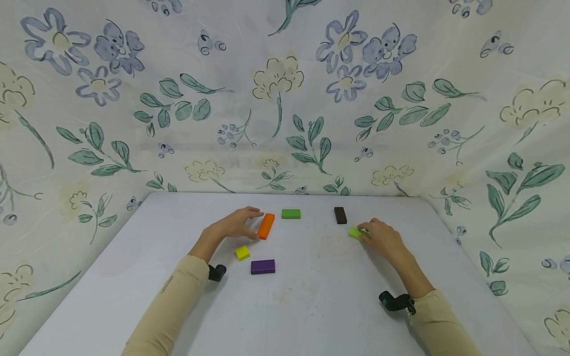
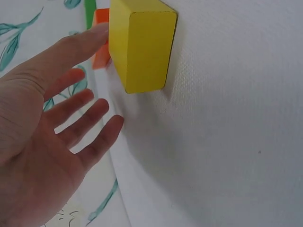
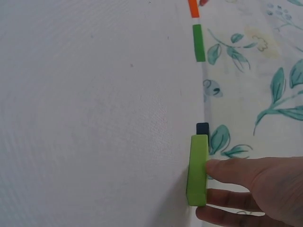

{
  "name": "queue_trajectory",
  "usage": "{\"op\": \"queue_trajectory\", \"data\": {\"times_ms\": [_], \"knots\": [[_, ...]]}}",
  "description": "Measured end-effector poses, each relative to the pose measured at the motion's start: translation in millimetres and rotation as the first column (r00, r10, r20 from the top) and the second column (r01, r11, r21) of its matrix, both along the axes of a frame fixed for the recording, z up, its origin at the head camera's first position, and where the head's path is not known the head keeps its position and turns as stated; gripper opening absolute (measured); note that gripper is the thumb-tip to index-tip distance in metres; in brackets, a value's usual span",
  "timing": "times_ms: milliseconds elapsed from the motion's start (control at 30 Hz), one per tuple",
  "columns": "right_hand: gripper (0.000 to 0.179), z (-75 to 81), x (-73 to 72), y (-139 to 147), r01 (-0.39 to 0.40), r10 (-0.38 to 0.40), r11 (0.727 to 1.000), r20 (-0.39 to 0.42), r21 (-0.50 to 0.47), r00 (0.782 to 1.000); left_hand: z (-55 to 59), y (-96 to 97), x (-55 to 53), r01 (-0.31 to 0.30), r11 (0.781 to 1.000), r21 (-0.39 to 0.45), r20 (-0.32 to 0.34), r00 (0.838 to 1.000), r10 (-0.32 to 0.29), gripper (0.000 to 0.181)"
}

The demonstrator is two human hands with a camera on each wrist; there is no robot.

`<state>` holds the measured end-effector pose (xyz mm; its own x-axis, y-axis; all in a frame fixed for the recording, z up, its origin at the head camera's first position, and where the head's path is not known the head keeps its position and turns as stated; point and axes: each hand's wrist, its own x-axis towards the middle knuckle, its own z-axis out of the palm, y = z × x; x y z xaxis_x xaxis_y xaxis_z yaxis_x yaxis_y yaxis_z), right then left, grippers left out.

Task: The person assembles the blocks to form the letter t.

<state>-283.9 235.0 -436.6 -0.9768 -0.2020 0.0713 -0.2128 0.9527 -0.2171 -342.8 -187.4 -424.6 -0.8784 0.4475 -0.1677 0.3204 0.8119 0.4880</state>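
Observation:
My left hand [image 1: 239,223] is beside the orange block [image 1: 266,226], its fingers loosely spread and nothing held. In the left wrist view, the tip of the left thumb [image 2: 71,49] overlaps the edge of a large-looking yellow block [image 2: 147,52]; contact cannot be told. My right hand [image 1: 384,238] hovers at the lime-green block [image 1: 355,233], covering its right end. In the right wrist view, the right thumb's tip [image 3: 215,168] meets the upper edge of the lime-green block [image 3: 198,170], and the other fingers hang by its end; no firm grip shows.
A green block [image 1: 291,213] and a black block [image 1: 340,215] lie toward the back of the white table [image 1: 311,306]. A purple block [image 1: 262,267] lies nearer the front. A flower-patterned cloth [image 1: 249,163] stands behind the table.

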Motion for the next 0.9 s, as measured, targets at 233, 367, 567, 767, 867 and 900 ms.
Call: {"op": "queue_trajectory", "data": {"times_ms": [233,367,567,767,867,900], "knots": [[0.031,0.4,-0.6,-1,0.010,-0.010,1.000,0.009,-0.003,1.000,0.7,3.3,-1.3,0.029,0.999,-0.013,0.008,1.000,-0.029,0.073],[0.031,0.4,-1.0,-1,0.015,-0.014,1.000,0.017,-0.014,1.000,0.9,6.0,-1.7,0.048,0.998,-0.026,0.013,0.999,-0.048,0.071],[0.031,-1.0,-2.3,1,0.028,-0.026,0.998,0.025,-0.049,0.999,1.8,9.1,-0.9,0.059,0.998,-0.027,0.026,0.998,-0.058,0.070],[0.030,-1.4,-3.5,2,0.032,-0.029,0.996,0.037,-0.078,0.999,1.9,11.2,-2.3,0.077,0.996,-0.051,0.021,0.997,-0.076,0.070],[0.030,-1.8,-4.0,2,0.035,-0.031,0.995,0.045,-0.092,0.999,2.4,12.9,-2.8,0.080,0.994,-0.068,0.024,0.997,-0.079,0.072],[0.030,-1.9,-4.1,2,0.036,-0.031,0.995,0.048,-0.095,0.998,2.9,13.5,-3.1,0.080,0.994,-0.072,0.029,0.997,-0.078,0.072]]}}
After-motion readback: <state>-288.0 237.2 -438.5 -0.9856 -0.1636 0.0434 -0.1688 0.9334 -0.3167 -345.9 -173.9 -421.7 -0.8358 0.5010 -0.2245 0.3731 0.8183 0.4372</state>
